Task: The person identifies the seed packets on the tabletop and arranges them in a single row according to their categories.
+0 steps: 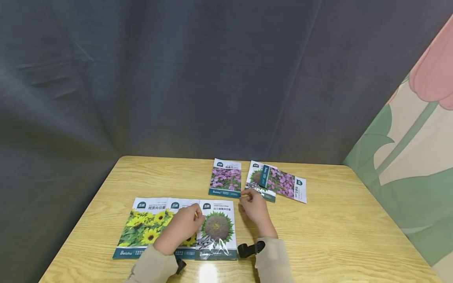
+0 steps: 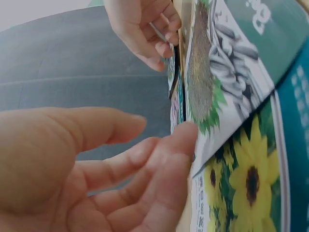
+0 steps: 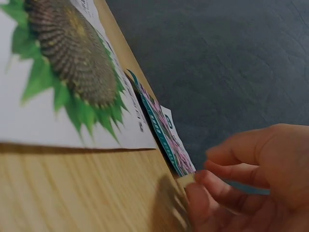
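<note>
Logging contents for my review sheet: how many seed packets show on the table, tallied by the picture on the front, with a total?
Yellow-flower packets: 2
Seed-head packets: 2, one partly covered
Purple-flower packets: 2
Total: 6 visible packets

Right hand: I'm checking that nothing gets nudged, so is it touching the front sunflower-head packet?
Apart: the right wrist view shows bare tabletop between the right hand and the front sunflower-head packet.
</note>
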`<move>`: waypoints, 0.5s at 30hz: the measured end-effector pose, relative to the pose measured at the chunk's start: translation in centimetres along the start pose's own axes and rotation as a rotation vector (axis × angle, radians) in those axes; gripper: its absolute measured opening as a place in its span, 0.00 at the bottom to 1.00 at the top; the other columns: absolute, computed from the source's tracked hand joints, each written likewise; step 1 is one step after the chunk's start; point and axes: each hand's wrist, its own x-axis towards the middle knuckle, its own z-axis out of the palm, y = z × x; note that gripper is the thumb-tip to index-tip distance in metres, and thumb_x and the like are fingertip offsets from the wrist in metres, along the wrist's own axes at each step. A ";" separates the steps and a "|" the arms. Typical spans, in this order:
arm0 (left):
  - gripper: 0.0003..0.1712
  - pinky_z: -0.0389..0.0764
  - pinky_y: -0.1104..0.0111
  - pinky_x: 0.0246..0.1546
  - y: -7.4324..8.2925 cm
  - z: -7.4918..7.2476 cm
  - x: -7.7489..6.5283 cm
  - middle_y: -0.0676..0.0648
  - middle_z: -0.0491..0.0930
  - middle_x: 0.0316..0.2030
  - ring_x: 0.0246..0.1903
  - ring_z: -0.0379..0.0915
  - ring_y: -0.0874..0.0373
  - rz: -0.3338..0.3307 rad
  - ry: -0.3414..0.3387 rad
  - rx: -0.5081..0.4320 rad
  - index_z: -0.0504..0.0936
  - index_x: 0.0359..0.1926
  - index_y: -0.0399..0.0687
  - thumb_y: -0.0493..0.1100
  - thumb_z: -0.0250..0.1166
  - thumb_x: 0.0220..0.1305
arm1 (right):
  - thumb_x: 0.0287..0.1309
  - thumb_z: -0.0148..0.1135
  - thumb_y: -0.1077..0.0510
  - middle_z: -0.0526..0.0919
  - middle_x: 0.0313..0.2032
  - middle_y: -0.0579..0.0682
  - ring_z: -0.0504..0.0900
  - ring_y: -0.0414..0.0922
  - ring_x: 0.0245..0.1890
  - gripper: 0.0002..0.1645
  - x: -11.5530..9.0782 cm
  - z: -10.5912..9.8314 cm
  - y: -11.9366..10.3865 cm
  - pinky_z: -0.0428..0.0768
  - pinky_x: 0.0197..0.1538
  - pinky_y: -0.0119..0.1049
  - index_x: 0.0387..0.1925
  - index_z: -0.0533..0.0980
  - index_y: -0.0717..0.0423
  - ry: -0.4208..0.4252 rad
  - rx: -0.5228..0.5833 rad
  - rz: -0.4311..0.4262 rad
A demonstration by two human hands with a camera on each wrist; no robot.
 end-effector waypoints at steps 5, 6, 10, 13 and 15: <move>0.07 0.62 0.69 0.15 0.5 0.3 0.6 0.52 0.71 0.19 0.14 0.59 0.61 0.055 0.065 0.020 0.75 0.34 0.47 0.38 0.57 0.74 | 0.67 0.57 0.67 0.78 0.36 0.56 0.73 0.42 0.25 0.11 0.3 -0.8 0.2 0.75 0.24 0.34 0.49 0.78 0.68 0.140 -0.036 -0.022; 0.07 0.63 0.69 0.16 0.7 0.3 0.7 0.52 0.71 0.20 0.15 0.60 0.61 0.059 0.077 0.024 0.75 0.35 0.47 0.38 0.58 0.74 | 0.67 0.57 0.67 0.78 0.36 0.57 0.74 0.43 0.26 0.11 0.4 -1.0 0.3 0.75 0.25 0.34 0.48 0.79 0.68 0.170 -0.039 -0.025; 0.03 0.68 0.67 0.19 1.3 0.6 1.4 0.49 0.75 0.29 0.20 0.66 0.59 0.062 0.118 0.003 0.77 0.40 0.44 0.37 0.58 0.73 | 0.63 0.57 0.69 0.81 0.37 0.58 0.77 0.47 0.32 0.12 0.6 -1.7 0.5 0.74 0.34 0.36 0.46 0.80 0.67 0.307 -0.052 -0.028; 0.07 0.72 0.66 0.21 2.1 0.9 2.0 0.47 0.77 0.36 0.25 0.73 0.57 0.080 0.157 -0.013 0.78 0.47 0.41 0.37 0.58 0.72 | 0.59 0.56 0.71 0.82 0.38 0.60 0.80 0.52 0.38 0.13 0.8 -2.3 0.6 0.75 0.40 0.37 0.45 0.80 0.68 0.388 -0.045 -0.025; 0.09 0.73 0.66 0.21 2.5 1.3 2.4 0.46 0.79 0.38 0.28 0.77 0.56 0.098 0.182 -0.012 0.79 0.50 0.41 0.37 0.58 0.73 | 0.59 0.56 0.71 0.83 0.40 0.62 0.80 0.55 0.40 0.14 0.7 -2.7 0.7 0.76 0.42 0.39 0.46 0.80 0.68 0.410 -0.036 -0.017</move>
